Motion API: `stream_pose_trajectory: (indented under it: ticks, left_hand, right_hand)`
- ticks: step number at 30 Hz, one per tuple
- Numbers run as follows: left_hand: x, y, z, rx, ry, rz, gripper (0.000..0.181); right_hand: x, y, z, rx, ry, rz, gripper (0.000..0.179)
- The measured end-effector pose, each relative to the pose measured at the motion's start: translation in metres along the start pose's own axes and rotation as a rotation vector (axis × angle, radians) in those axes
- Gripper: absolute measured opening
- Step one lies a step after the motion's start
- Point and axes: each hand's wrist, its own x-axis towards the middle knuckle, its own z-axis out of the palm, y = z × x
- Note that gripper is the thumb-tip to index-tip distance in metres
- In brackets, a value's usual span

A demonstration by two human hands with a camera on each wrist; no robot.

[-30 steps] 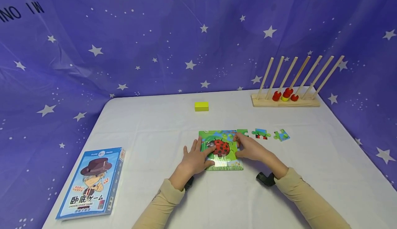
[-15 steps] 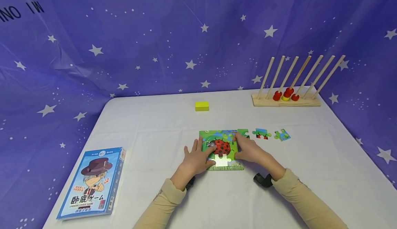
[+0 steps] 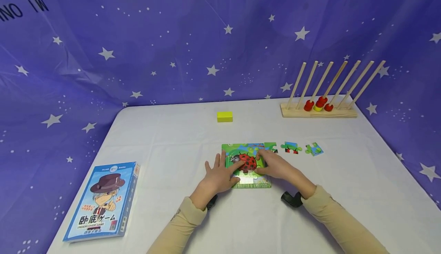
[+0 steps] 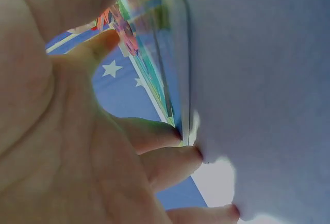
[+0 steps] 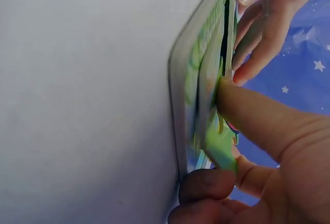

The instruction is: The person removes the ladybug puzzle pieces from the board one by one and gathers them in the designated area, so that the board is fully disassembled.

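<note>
A ladybug jigsaw puzzle in a tray [image 3: 251, 186] lies on the white table in the head view. My left hand [image 3: 217, 179] rests over its left side, fingers spread and the index finger on the ladybug. In the left wrist view, fingertips stand along the tray's edge [image 4: 180, 53]. At the puzzle's right side, my right hand [image 3: 278, 166] pinches a green puzzle piece [image 5: 223, 146], which tilts up from the tray in the right wrist view. A pale, shiny patch shows at the tray's lower middle. Beyond the right hand lie loose puzzle pieces [image 3: 291, 147].
One green piece [image 3: 271, 146] sits against the tray's upper right corner. A yellow block [image 3: 225, 117] stands farther back. At the back right is a wooden peg rack [image 3: 318, 112] with red and yellow beads. A blue game box [image 3: 103, 204] lies at the left.
My right thumb and fingers have shifted slightly left, farther over the puzzle. The left hand has stayed nearly in place, its index finger a little farther onto the ladybug.
</note>
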Motion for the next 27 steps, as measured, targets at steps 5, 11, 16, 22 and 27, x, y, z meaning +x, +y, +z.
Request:
stream_pose_trajectory:
  ticks: [5, 11, 16, 22, 27]
  left_hand:
    - [0.0012, 0.0008, 0.0015, 0.031, -0.015, -0.003, 0.049]
    - [0.0012, 0.0006, 0.0007, 0.014, -0.021, 0.001, 0.048]
    - [0.0017, 0.0004, -0.0003, 0.004, -0.026, 0.0, 0.049]
    - [0.0005, 0.0003, -0.0016, -0.022, -0.018, 0.01, 0.049]
    - [-0.0006, 0.0002, -0.0018, -0.035, -0.018, 0.022, 0.048]
  right_hand:
    - [0.002, -0.0009, -0.0015, 0.013, -0.022, 0.04, 0.032]
    - [0.0006, 0.0042, -0.0018, 0.023, -0.008, -0.003, 0.039]
    - [-0.0023, 0.0078, -0.0043, 0.085, -0.023, -0.043, 0.047]
    - [-0.0052, 0.0046, -0.0063, 0.072, -0.017, -0.055, 0.046]
    - [-0.0045, 0.0013, -0.0061, 0.072, 0.011, -0.055, 0.047]
